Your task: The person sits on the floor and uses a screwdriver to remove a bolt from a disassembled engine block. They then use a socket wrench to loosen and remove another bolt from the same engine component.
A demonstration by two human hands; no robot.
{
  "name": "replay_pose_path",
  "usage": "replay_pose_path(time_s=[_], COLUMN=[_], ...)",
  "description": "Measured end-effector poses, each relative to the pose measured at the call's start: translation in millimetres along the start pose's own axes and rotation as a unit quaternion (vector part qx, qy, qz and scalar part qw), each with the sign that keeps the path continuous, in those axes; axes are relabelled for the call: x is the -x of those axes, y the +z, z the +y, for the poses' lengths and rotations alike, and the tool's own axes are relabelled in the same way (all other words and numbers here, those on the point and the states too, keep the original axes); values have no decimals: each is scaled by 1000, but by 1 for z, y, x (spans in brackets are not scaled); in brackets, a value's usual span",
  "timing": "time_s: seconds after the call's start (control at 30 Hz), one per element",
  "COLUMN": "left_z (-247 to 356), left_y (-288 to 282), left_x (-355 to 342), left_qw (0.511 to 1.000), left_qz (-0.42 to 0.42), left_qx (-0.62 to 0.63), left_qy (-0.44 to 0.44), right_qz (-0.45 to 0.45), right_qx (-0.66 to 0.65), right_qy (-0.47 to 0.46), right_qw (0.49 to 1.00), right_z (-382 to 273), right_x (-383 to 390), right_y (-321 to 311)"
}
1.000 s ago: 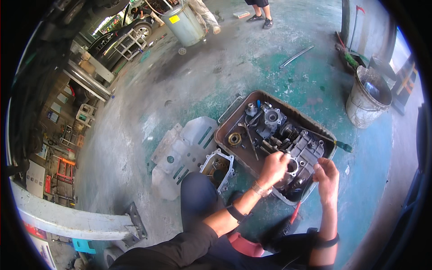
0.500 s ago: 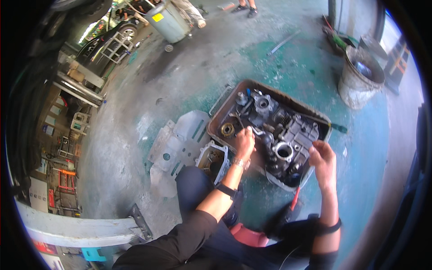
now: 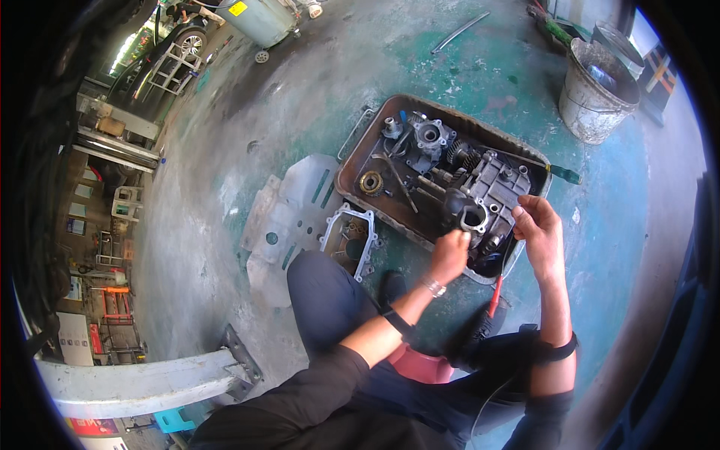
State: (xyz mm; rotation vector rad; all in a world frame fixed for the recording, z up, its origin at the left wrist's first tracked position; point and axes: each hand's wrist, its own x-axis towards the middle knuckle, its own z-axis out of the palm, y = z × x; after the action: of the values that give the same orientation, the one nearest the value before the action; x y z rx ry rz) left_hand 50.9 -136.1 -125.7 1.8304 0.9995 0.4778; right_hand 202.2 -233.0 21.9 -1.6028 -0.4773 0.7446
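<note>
Metal housing [image 3: 501,184] sits at 3 o'clock from the middle of a rusty tray [image 3: 390,211]. It looks heavy, rigid and likely slick with oil; its thick outer walls should offer a surer hold than the thin rim of its round mouth [image 3: 484,217].

At 6 o'clock the left hand [image 3: 450,255] is curled nearly into a fist beside that mouth; whether it grips anything, I cannot tell. At 4 o'clock the right hand [image 3: 540,221] has thumb and forefinger almost together by the housing's edge, contents unclear.

Worn green-grey concrete floor [image 3: 210,195] surrounds the tray. An open casing [image 3: 369,238] lies at 8 o'clock, a dirty bucket [image 3: 596,109] stands at 2, and a car wheel [image 3: 193,43] shows at 10.
</note>
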Motion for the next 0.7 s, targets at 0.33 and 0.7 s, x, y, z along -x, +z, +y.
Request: replay_pose_path(time_s=[0.33, 0.7], left_z=[-2, -4], left_y=[-86, -50], left_x=[-56, -22], left_qw=[997, 982], left_qz=[22, -156], left_qx=[9, 16], left_qy=[-80, -103], right_qz=[5, 3], right_qx=[19, 24], right_qy=[10, 1], right_qw=[1000, 1000], right_z=[-1, 1], right_x=[0, -3], right_y=[-6, -2])
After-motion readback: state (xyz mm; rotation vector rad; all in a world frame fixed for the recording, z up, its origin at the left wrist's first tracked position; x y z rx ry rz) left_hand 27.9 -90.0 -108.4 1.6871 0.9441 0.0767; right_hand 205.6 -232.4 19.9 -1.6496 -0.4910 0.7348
